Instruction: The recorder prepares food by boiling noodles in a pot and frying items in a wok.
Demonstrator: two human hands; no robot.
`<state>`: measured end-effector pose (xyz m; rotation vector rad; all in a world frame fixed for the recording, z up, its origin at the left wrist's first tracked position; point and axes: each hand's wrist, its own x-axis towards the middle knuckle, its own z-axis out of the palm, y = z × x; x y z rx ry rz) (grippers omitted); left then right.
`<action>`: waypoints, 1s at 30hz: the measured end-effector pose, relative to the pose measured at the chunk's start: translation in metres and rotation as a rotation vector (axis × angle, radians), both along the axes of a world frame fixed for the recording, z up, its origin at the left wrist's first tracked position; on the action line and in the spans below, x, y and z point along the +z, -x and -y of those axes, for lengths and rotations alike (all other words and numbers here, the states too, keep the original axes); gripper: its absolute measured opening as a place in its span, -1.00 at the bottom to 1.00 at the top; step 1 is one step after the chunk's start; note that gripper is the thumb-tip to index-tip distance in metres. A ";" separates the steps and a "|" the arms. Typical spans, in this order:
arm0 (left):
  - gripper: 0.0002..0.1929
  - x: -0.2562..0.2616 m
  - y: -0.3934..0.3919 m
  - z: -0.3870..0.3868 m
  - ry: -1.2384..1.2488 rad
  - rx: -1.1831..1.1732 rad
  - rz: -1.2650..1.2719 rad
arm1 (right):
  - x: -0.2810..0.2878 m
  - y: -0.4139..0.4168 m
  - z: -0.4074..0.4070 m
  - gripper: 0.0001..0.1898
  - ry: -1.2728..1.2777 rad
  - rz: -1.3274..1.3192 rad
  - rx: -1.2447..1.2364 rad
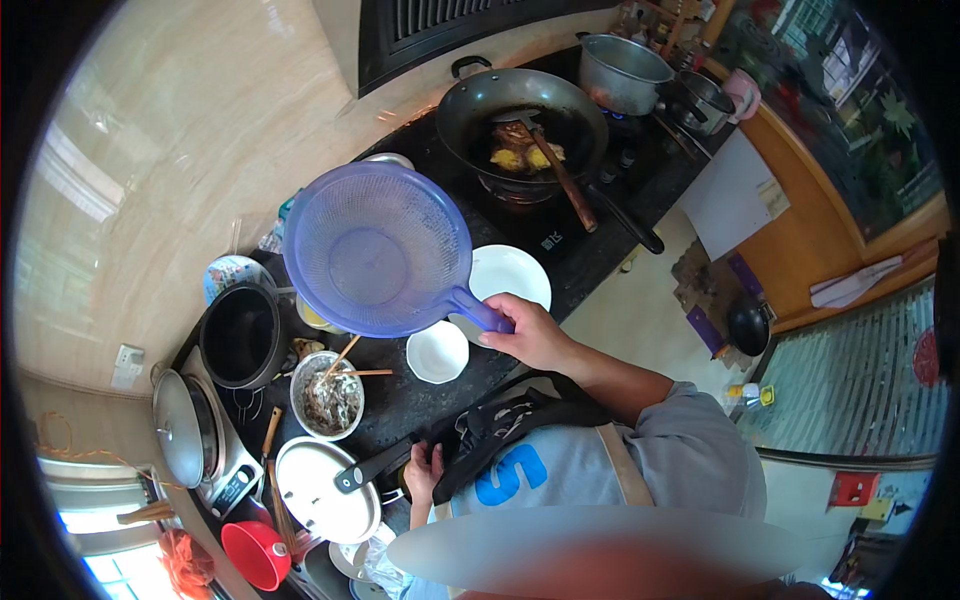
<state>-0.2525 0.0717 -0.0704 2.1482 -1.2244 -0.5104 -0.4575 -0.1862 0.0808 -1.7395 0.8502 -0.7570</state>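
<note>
My right hand (525, 326) grips the handle of a purple plastic mesh colander (375, 251), which is held above the dark counter and looks empty. Beneath and beside it are a white plate (514, 277) and a small white bowl (437, 352). My left hand (424, 471) is low, with curled fingers by the inner end of a black handle (375, 463) that reaches over a white lid (330, 491); its grip is unclear. A white bowl of whitish residue (328, 396) holds chopsticks. On the stove, a wok (521, 90) contains browned and yellow food (527, 154) and a wooden-handled spatula (562, 176).
An aluminium pot (626, 71) stands over a blue flame behind the wok, whose black handle (630, 225) juts past the counter edge. Leftward are a dark inner pot (241, 335), a lidded cooker (180, 427) and a red plastic bowl (255, 555).
</note>
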 end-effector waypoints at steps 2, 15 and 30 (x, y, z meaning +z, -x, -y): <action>-0.74 0.022 0.003 0.013 -0.025 -0.085 0.072 | -0.004 0.006 -0.001 -0.63 -0.009 0.035 -0.051; -0.56 0.161 0.075 0.176 0.225 -0.459 -0.991 | 0.041 0.060 -0.005 -0.54 0.043 0.086 -0.295; -0.70 0.252 0.299 0.377 0.066 -0.618 -1.719 | 0.091 0.297 0.085 -0.44 0.266 0.154 -0.074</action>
